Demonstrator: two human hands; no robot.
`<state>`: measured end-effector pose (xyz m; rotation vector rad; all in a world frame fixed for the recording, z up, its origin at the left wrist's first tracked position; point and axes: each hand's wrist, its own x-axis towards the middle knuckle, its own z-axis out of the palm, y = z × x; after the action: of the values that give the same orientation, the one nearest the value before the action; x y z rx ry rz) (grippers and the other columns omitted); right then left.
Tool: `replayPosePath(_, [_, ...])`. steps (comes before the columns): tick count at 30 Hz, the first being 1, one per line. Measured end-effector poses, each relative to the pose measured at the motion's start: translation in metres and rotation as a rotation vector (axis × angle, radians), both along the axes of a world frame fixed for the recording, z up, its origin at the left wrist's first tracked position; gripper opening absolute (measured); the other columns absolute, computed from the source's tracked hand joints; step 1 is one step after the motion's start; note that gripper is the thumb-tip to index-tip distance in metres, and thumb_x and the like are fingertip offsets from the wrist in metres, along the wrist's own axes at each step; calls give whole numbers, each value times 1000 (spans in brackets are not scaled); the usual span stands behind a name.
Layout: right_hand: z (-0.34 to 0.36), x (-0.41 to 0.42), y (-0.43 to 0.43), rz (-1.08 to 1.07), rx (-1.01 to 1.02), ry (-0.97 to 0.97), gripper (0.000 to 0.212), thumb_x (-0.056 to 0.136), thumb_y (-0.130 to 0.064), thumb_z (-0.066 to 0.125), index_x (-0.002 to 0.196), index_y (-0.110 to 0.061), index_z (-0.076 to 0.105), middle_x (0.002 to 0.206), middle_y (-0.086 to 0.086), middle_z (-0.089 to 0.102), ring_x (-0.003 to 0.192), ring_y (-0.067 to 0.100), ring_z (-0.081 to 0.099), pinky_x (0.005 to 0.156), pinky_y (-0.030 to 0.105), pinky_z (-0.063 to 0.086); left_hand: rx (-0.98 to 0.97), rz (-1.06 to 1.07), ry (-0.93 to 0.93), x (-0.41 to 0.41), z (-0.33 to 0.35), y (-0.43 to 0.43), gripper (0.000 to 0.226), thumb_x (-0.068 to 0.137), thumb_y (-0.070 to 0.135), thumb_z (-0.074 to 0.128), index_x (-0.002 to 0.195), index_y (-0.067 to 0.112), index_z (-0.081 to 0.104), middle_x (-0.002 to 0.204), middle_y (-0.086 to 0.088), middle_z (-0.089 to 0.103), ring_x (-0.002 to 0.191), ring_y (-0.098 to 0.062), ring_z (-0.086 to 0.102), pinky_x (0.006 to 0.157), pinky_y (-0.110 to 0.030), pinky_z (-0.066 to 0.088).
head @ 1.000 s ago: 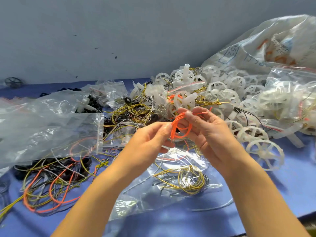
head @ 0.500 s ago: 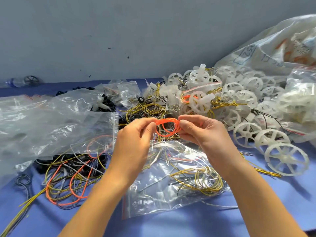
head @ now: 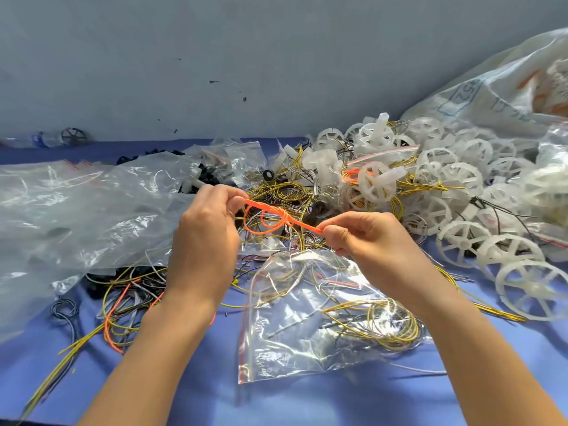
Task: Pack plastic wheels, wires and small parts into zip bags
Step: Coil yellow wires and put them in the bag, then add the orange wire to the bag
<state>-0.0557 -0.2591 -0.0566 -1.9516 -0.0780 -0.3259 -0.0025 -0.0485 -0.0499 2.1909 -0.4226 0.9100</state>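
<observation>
Person is holding an orange wire (head: 270,219) up in the air btwn both hands, above the blue table cover (head: 307,404). The L hand (head: 206,232) is pinching one end w/ thumb + forefinger, other fingers curling in. The R hand (head: 368,238) is pinching the opposite end the same way, fingers curling tight. The wire is looping into a small coil w/ a knot-like crossing mid-span, and both ends are stretching out to the hands. Prob. the hands are pulling apart to cinch the coil so it is holding together as a compact bundle for bagging.

A zip bag (head: 276,361) is lying flat right under the hands, nearest the person, w/ coiled yellow wires (head: 387,321) inside. It is likely sitting there as the drop target; can't tell if the mouth is open.

A loose wire tangle (head: 123,305) is lying to the L, partly under big clear bags (head: 76,210). A pile of white plastic wheels (head: 461,192) is spreading across the R side, up to a large sack (head: 491,87); nobody is touching it. Some small black parts (head: 212,176) are sitting behind the L hand.

Next, prob.: finishing the tie, then lowering the bundle into the zip bag. Risk: thin wire slipping from the pinch, coil springing open.
</observation>
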Motion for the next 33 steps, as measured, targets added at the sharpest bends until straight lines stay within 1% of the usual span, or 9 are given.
replayPosePath(3, [0, 0, 3, -24, -42, -20, 13, 94, -25, 64, 87, -26, 75, 73, 5, 69, 67, 12, 54, 66, 42, 48, -75, -2, 29, 4, 1, 3, 16, 100, 13, 51, 96, 18, 66, 90, 0, 63, 77, -24, 59, 69, -39, 47])
replayPosePath(8, [-7, -5, 13, 142, -98, 170, 10, 94, -27, 62, 90, -25, 71, 79, -11, 71, 73, -3, 59, 75, 25, 47, -291, -165, 230, 2, -5, -9, 18, 102, 28, 48, 91, 27, 63, 73, 2, 65, 71, -23, 65, 67, -46, 55])
replayPosePath(12, [-3, -7, 10, 120, -30, 183, 26, 98, -26, 56, 123, -23, 64, 114, -7, 70, 102, -4, 63, 93, 17, 47, -109, -230, 140, -1, -6, -12, 13, 101, 27, 50, 96, 28, 62, 72, 8, 63, 68, -12, 61, 65, -35, 49])
replayPosePath(15, [11, -9, 5, 72, 160, 71, 41, 97, -32, 52, 138, -24, 52, 125, -11, 64, 103, -17, 58, 86, 5, 46, -21, -290, 80, -5, -5, -17, 11, 99, 21, 55, 101, 21, 66, 86, 12, 63, 78, -3, 57, 70, -16, 42])
replayPosePath(18, [15, -11, 13, 215, 253, -7, 50, 90, -36, 58, 138, -26, 52, 123, -12, 67, 108, -10, 60, 83, 7, 46, 28, -381, 20, -12, -5, -25, 11, 97, 17, 57, 101, 19, 68, 94, 10, 59, 85, -2, 57, 74, -10, 38])
replayPosePath(22, [10, -9, 25, 319, 426, 28, 44, 91, -10, 64, 134, -18, 56, 122, 1, 69, 112, 13, 65, 90, 32, 57, 0, -430, -68, -18, -8, -35, 14, 95, 12, 55, 100, 14, 68, 94, 4, 57, 84, -6, 58, 71, -17, 45])
replayPosePath(24, [8, -9, 22, 356, 558, 76, 42, 91, -3, 61, 131, -15, 58, 117, 5, 71, 104, 19, 68, 87, 37, 58, -10, -414, -91, -21, -10, -39, 17, 97, 18, 53, 101, 15, 69, 96, 4, 57, 83, -9, 59, 70, -24, 49])
replayPosePath(30, [6, -11, 18, 379, 688, 98, 31, 92, 7, 54, 115, -10, 64, 91, 4, 71, 84, 18, 71, 78, 32, 59, -2, -417, -103, -23, -8, -43, 19, 98, 24, 54, 105, 21, 72, 98, 4, 57, 82, -9, 61, 68, -32, 51])
replayPosePath(33, [6, -12, 17, 366, 751, 88, 30, 92, 4, 55, 121, -3, 62, 83, 5, 62, 74, 13, 65, 72, 28, 58, 27, -382, -86, -22, -8, -43, 20, 98, 27, 54, 102, 19, 71, 97, 5, 58, 81, -14, 61, 65, -38, 51])
